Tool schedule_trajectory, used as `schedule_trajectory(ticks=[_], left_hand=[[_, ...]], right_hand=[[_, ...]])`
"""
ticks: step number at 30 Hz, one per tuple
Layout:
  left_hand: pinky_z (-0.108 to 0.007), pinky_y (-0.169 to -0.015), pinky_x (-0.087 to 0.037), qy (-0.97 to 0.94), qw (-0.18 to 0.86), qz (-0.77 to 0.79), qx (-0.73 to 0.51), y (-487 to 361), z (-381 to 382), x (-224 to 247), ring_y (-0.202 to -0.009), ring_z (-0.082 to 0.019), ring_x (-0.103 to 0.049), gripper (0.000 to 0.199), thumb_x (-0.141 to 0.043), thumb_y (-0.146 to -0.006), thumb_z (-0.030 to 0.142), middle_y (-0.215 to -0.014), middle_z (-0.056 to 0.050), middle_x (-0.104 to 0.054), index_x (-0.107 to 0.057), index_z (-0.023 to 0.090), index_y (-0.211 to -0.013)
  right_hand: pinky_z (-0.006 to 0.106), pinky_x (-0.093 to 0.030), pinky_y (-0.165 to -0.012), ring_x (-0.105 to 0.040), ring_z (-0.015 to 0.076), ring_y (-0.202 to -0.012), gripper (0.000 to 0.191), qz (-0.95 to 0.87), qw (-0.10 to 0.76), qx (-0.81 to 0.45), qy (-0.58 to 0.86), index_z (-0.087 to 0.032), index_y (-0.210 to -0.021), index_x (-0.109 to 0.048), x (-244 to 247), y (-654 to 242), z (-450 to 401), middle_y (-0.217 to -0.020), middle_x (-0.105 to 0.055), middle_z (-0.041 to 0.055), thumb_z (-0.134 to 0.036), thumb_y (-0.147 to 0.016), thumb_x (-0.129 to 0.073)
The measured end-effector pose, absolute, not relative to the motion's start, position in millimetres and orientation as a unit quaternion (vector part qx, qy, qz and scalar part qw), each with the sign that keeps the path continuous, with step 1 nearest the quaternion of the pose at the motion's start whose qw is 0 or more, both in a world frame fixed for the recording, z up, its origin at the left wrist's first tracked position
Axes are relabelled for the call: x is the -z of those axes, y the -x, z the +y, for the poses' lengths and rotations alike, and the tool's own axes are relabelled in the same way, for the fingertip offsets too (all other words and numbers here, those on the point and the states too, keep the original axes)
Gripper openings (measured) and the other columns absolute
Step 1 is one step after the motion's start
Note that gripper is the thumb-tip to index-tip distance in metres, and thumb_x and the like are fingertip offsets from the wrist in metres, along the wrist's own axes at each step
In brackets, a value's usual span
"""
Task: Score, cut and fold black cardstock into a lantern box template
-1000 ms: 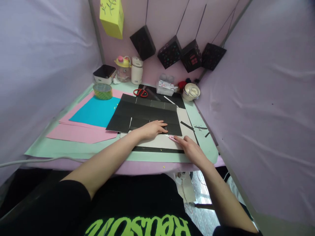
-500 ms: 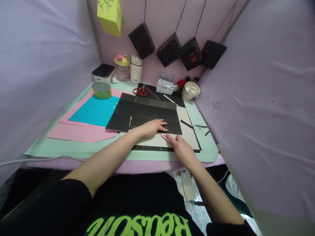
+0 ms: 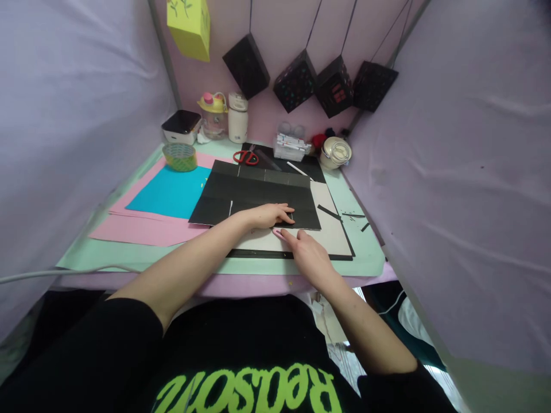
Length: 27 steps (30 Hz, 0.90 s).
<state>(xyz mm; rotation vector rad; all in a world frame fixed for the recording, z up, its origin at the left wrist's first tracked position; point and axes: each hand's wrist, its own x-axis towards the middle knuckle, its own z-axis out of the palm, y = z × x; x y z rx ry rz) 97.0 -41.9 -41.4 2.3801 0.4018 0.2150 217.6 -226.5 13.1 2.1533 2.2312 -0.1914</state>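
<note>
Farther left than half a second ago, the right hand now holds its slim pink tool just on the near side of the left hand, which stays planted. Nearest the body, the right fingers curl together around the tool, index stretched along it; how the thumb sits I cannot tell. Over the whitish board, the tool slants away and to the left. Directly beyond the right fingertips lies the black sheet, its long axis running left to right, so the tool meets its near edge at an angle; whether the tip touches is too small to tell. Farther in, the left hand rests palm down on the sheet close to that edge, fingers spread and pointing right. Past the far edge lie red-handled scissors.
</note>
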Motion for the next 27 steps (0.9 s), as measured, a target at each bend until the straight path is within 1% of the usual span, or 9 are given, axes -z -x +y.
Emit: schedule_trajectory(ticks=[3, 5, 9, 11, 16, 21, 25, 27], left_hand=[[-0.04, -0.111, -0.031, -0.917, 0.358, 0.161, -0.074, -97, -41, 39, -0.143, -0.022, -0.027, 0.04, -0.045, -0.09, 0.008, -0.15, -0.004, -0.04, -0.067, 0.024, -0.119], [-0.038, -0.112, -0.03, -0.921, 0.35, 0.158, -0.069, -96, -40, 35, -0.143, -0.021, -0.028, 0.042, -0.044, -0.088, 0.006, -0.15, -0.003, -0.041, -0.065, 0.024, -0.12], [-0.037, -0.115, -0.025, -0.925, 0.339, 0.154, -0.07, -93, -39, 28, -0.142, -0.02, -0.031, 0.053, -0.048, -0.083, 0.004, -0.148, -0.004, -0.044, -0.056, 0.023, -0.132], [-0.037, -0.115, -0.025, -0.925, 0.339, 0.154, -0.073, -93, -38, 26, -0.141, -0.019, -0.032, 0.056, -0.049, -0.082, 0.003, -0.147, -0.003, -0.046, -0.054, 0.024, -0.134], [-0.037, -0.115, -0.027, -0.926, 0.337, 0.152, -0.079, -94, -38, 27, -0.14, -0.019, -0.033, 0.057, -0.05, -0.081, 0.004, -0.145, -0.002, -0.048, -0.053, 0.025, -0.134], [-0.036, -0.114, -0.027, -0.924, 0.34, 0.157, -0.08, -94, -38, 27, -0.14, -0.019, -0.033, 0.055, -0.051, -0.081, 0.004, -0.146, -0.004, -0.047, -0.054, 0.022, -0.133], [-0.035, -0.114, -0.028, -0.917, 0.352, 0.163, -0.091, -93, -38, 27, -0.139, -0.019, -0.036, 0.055, -0.05, -0.081, 0.004, -0.145, -0.003, -0.048, -0.055, 0.023, -0.133], [-0.033, -0.113, -0.029, -0.913, 0.358, 0.169, -0.1, -92, -39, 26, -0.137, -0.018, -0.039, 0.055, -0.05, -0.081, 0.005, -0.144, -0.002, -0.05, -0.055, 0.024, -0.132]], right_hand=[[0.026, -0.035, -0.062, -0.054, 0.0182, -0.076, 0.047, 0.715, 0.025, 0.065, -0.695, -0.035, -0.142, -0.037, -15, -211, -224, -0.094, -0.05, 0.0071, -0.02, -0.098, -0.032], [0.025, -0.035, -0.062, -0.055, 0.0179, -0.076, 0.047, 0.716, 0.027, 0.063, -0.695, -0.035, -0.142, -0.036, -15, -208, -223, -0.094, -0.05, 0.0067, -0.02, -0.098, -0.033], [0.026, -0.036, -0.061, -0.055, 0.0175, -0.074, 0.047, 0.721, 0.017, 0.066, -0.69, -0.035, -0.143, -0.034, -15, -206, -224, -0.095, -0.051, 0.0071, -0.02, -0.098, -0.031], [0.026, -0.036, -0.061, -0.055, 0.0181, -0.072, 0.048, 0.724, 0.012, 0.069, -0.687, -0.034, -0.144, -0.034, -14, -205, -226, -0.095, -0.052, 0.0078, -0.02, -0.099, -0.029], [0.027, -0.035, -0.06, -0.054, 0.0187, -0.071, 0.048, 0.725, 0.011, 0.064, -0.685, -0.031, -0.145, -0.033, -11, -206, -230, -0.096, -0.052, 0.0092, -0.021, -0.098, -0.029], [0.025, -0.033, -0.059, -0.053, 0.0163, -0.068, 0.051, 0.728, 0.009, 0.064, -0.683, -0.032, -0.147, -0.029, -7, -208, -230, -0.094, -0.051, 0.0078, -0.022, -0.097, -0.036], [0.025, -0.033, -0.059, -0.051, 0.0154, -0.065, 0.047, 0.713, -0.01, 0.094, -0.695, -0.032, -0.147, -0.033, -9, -213, -238, -0.092, -0.05, 0.0073, -0.026, -0.1, -0.031], [0.025, -0.035, -0.059, -0.051, 0.0149, -0.063, 0.045, 0.704, -0.026, 0.127, -0.698, -0.035, -0.146, -0.036, -12, -219, -249, -0.09, -0.05, 0.0059, -0.031, -0.101, -0.027]])
